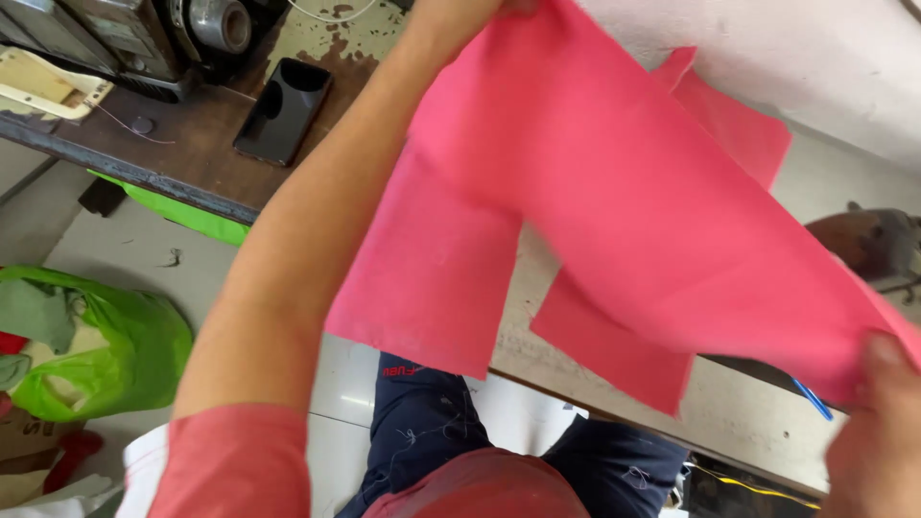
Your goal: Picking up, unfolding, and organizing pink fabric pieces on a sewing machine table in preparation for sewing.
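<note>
Across the head view a pink cloth [614, 192] hangs stretched above the worktable [748, 422], hiding much of it. At the lower right corner, the right hand [878, 432], partly cut off, pinches the cloth's edge. Up top, the left hand [508, 8] runs out of frame; its grip cannot be told. A dark phone [284, 110] lies on the bench behind.

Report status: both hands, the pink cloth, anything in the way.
Left hand grips the pink cloth at its top edge, mostly out of frame. Right hand pinches its lower corner. Cloth stretched above the worktable. Black phone lies apart.
</note>
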